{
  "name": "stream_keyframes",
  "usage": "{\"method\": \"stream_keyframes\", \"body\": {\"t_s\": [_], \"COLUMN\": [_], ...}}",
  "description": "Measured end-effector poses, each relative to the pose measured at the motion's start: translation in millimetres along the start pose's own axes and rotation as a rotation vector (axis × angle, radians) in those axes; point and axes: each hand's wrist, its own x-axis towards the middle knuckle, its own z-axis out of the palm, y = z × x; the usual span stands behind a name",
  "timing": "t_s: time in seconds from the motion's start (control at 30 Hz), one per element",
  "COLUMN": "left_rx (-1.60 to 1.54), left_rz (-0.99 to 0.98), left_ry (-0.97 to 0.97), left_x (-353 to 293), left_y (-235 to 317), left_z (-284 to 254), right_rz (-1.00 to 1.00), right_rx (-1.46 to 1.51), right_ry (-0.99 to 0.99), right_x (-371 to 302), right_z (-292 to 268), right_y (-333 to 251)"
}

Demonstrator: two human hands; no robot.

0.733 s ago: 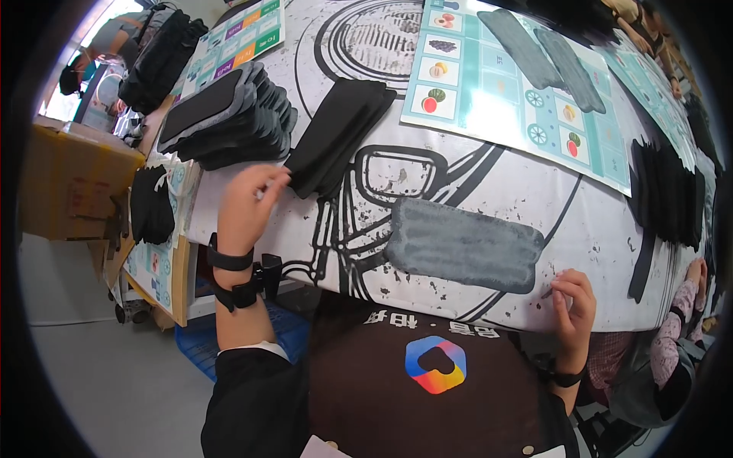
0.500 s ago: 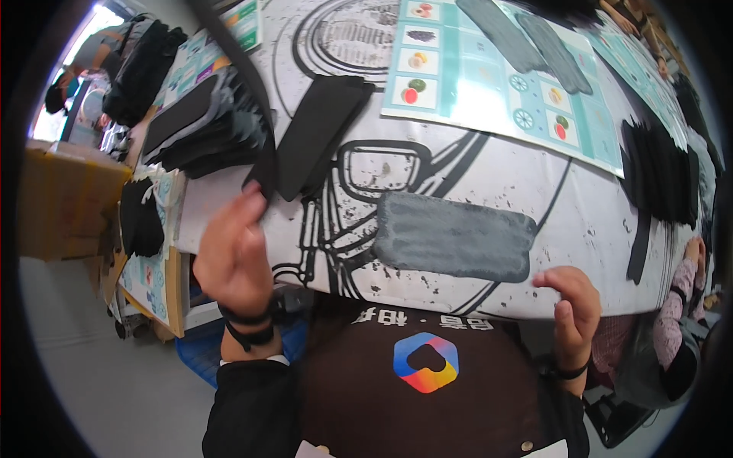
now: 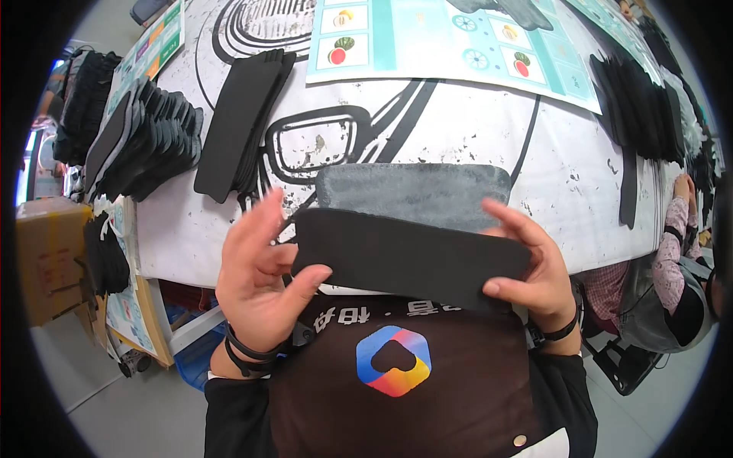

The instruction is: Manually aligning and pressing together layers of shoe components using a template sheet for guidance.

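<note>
Here the black pad (image 3: 408, 258) lies crosswise, long axis left-right, pinched at its ends by left hand (image 3: 256, 278) and right hand (image 3: 534, 267), above grey pad (image 3: 412, 195).

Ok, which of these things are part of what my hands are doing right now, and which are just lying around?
In use:
left hand and right hand, holding the black pad
grey pad just behind it

Lying about:
stack of black pads
fanned dark pads
picture chart
cardboard box
</note>
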Motion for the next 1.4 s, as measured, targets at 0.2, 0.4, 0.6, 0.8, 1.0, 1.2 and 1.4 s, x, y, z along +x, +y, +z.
{"method": "stream_keyframes", "body": {"t_s": [0.2, 0.4, 0.6, 0.8, 1.0, 1.2, 1.4], "left_rx": [0.096, 0.184, 0.119, 0.490, 0.008, -0.239, 0.695], "left_rz": [-0.265, -0.447, -0.434, -0.045, -0.429, -0.534, 0.401], "left_ry": [-0.567, -0.456, -0.432, -0.450, -0.353, -0.245, -0.248], "left_x": [12.4, 4.5, 12.1, 13.4, 30.7, 38.2, 20.3], "left_y": [-26.3, -35.0, -41.8, -53.6, -28.7, -0.6, -3.4], "left_z": [-43.1, -41.3, -35.5, -38.2, -29.8, -18.5, -24.6], "right_rz": [-0.040, -0.060, -0.125, -0.195, -0.295, -0.341, -0.687], "right_rx": [-0.163, -0.181, -0.208, -0.558, -0.605, -0.411, -0.729], "right_ry": [0.253, 0.354, 0.472, 0.406, 0.496, 0.431, 0.375], "right_x": [-5.2, -1.7, 1.7, 4.7, 5.8, 2.9, 12.4], "right_z": [-9.7, -6.3, -8.5, -24.5, -17.1, -17.0, -8.7], "right_y": [13.4, 9.2, 16.3, 28.9, 28.6, 13.7, 13.8]}}
